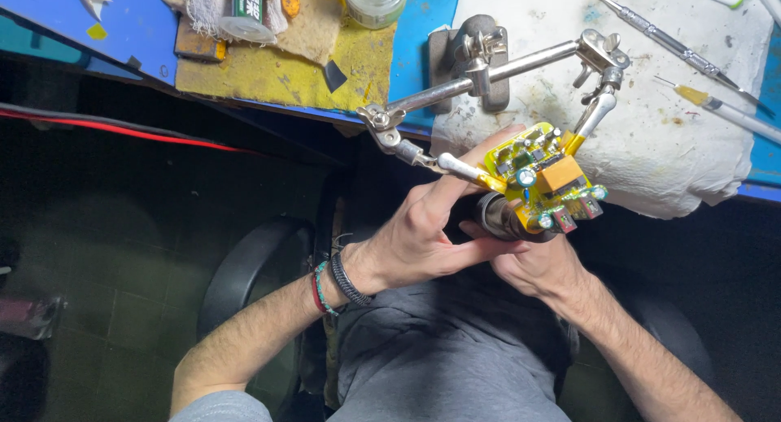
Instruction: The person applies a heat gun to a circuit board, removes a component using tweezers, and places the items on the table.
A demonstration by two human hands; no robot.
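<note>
At bench edge: yellow circuit board (543, 176), pinched between two clips of a helping-hands stand (480, 68), overhanging the lap. Left hand (423, 235) curled, fingertips on board's edge; right hand (533, 263) closed round a dark cylindrical tool (494, 214) beneath. Hazard: sideways pressure likely slips board from clips, or tips stand.

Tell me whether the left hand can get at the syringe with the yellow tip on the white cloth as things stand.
Probably yes. The syringe lies in the open on the white cloth, nothing covering it. But the left hand sits at the yellow circuit board, so it would have to let go and cross the helping-hands clamp stand.
</note>
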